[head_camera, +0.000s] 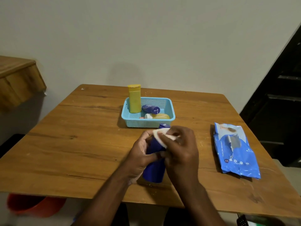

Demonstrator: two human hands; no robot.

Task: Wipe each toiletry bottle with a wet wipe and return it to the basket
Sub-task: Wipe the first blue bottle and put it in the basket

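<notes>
Mid-task, one bottle out and being wiped. Left hand [143, 154] gripped the dark blue bottle [154, 172], fingers curled round its body, bottle tilted with its base on or just above the table [81, 144], near the front of the basket [147, 123]. Right hand [180, 149] pinched the white wipe [160, 136] and pressed it on the bottle's upper part, just under the cap. In the basket: tall yellow bottle [134, 99] upright at the left, small blue bottle [150, 109] lying down, pale yellow bottle [158, 116] with white cap on its side. Could not tell which of those were already wiped; held bottle not yet returned, so at least that step remained. Bottle labels too small to read. Far right, blue wipes pack [236, 150] lay flat, well apart from the basket; print looked like "BABY WET WIPES" and "72", brand unreadable.
</notes>
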